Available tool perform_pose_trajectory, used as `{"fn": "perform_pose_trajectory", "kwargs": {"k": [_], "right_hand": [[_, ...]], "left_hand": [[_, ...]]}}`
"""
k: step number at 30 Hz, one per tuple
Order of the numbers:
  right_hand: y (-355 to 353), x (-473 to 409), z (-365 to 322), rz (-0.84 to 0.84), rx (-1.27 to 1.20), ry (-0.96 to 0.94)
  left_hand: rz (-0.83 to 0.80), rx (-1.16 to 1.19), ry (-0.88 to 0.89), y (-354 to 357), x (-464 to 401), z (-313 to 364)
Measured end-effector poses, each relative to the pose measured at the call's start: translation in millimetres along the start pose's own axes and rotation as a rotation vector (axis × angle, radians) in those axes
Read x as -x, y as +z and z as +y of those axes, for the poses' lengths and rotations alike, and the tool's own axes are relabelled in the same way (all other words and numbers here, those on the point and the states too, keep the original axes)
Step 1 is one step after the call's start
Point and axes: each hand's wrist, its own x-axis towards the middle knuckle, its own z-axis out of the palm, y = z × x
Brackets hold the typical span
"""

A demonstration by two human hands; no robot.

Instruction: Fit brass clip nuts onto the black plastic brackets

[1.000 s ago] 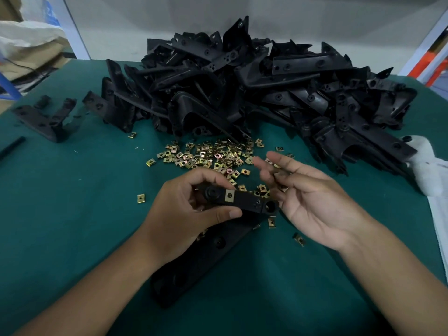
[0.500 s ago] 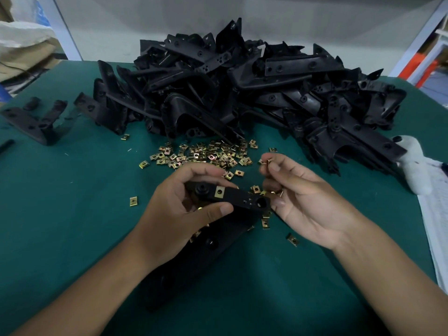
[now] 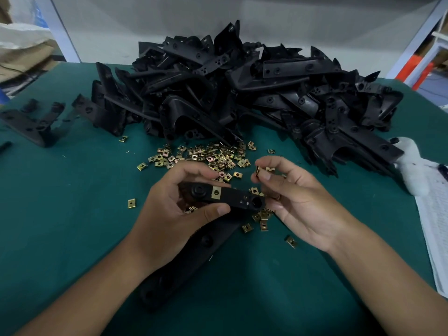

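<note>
Fingertips of the right hand (image 3: 298, 204) pinch one small brass clip nut (image 3: 258, 170) between thumb and forefinger, edge up, a little above and to the right of the bracket. The other fingers of this hand are loosely curled below, close to the bracket's end.

The left hand (image 3: 174, 214) grips the long black plastic bracket (image 3: 232, 198) from both sides, thumb on the near edge and fingers over the far edge, so the flat top face looks up. One fitted brass nut (image 3: 216, 192) already sits on this face, beside a round boss. The free right end of the bracket, with a round hole, points toward the right hand, and I judge that the pinched nut goes there next.

The nut is probably light, thin and springy, with smooth metal sides, so it can slip or turn; holding it by the two flat sides seems best. The bracket looks stiff and light, and easy to hold near the middle.

Further out, a scatter of loose brass nuts (image 3: 208, 154) lies on the green table cover (image 3: 60, 214), and behind it rises a big pile of black brackets (image 3: 242, 93). One separate black bracket (image 3: 29, 122) lies at far left.
</note>
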Motion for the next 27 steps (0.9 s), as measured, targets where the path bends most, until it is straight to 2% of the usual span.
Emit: {"fn": "perform_pose_trajectory", "kwargs": {"k": [7, 15, 22, 27], "right_hand": [[-0.7, 1.2, 1.7, -0.059, 0.046, -0.014], [-0.1, 1.1, 1.9, -0.013, 0.112, -0.058], [-0.9, -0.3, 5.1, -0.04, 0.248, -0.088], [0.9, 0.5, 5.4, -0.039, 0.251, -0.096]], "left_hand": [[-0.006, -0.028, 0.041, -0.3, 0.1, 1.1], [-0.059, -0.037, 0.027, 1.0, 0.7, 0.9], [-0.024, -0.029, 0.014, -0.5, -1.0, 0.6], [-0.014, -0.044, 0.017, -0.8, -1.3, -0.6]]}}
